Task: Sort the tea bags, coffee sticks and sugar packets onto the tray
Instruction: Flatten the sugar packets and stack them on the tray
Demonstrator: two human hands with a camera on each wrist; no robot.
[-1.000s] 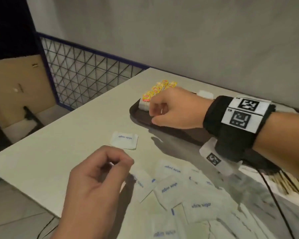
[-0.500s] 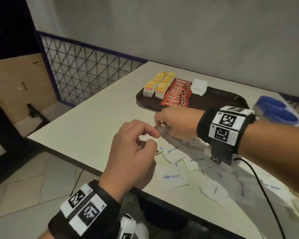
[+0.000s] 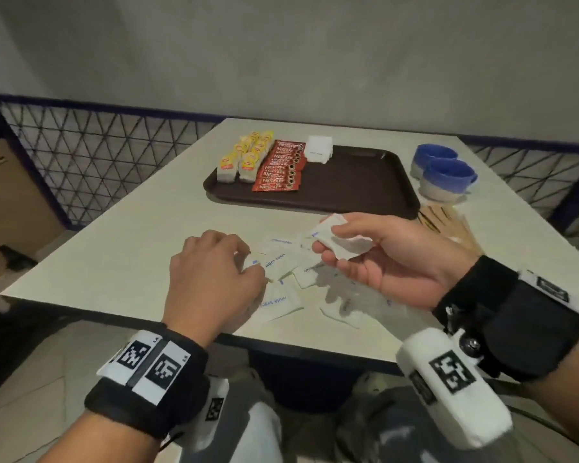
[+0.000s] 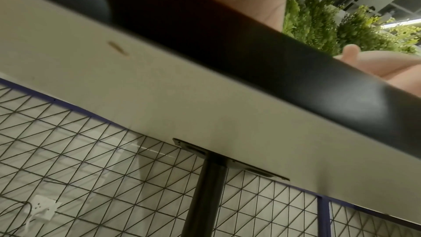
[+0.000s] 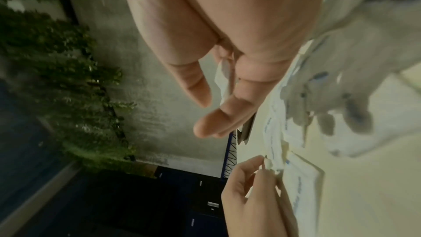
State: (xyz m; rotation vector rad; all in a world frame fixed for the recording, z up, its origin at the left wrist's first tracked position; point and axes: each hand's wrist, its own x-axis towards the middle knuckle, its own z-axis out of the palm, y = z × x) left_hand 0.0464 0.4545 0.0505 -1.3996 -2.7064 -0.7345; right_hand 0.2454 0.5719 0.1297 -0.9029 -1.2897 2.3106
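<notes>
My right hand (image 3: pixel 378 252) pinches a few sugar packets (image 3: pixel 335 242); the tray (image 3: pixel 358 192) lies straight beyond, toward the bench's far edge. My left hand (image 3: pixel 214 279) pinches another packet (image 3: pixel 278 265).

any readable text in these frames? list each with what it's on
"NESCAFE": on the red coffee sticks on the tray.
"white sugar": on the loose sugar packets on the table, blue print, seen upside down.
Tea bags: red-and-yellow tags, wording too small to read.
Wristband markers: black-and-white square codes; tiny corner characters not legible.
Wrist views: print on packets blurred, unreadable.
</notes>
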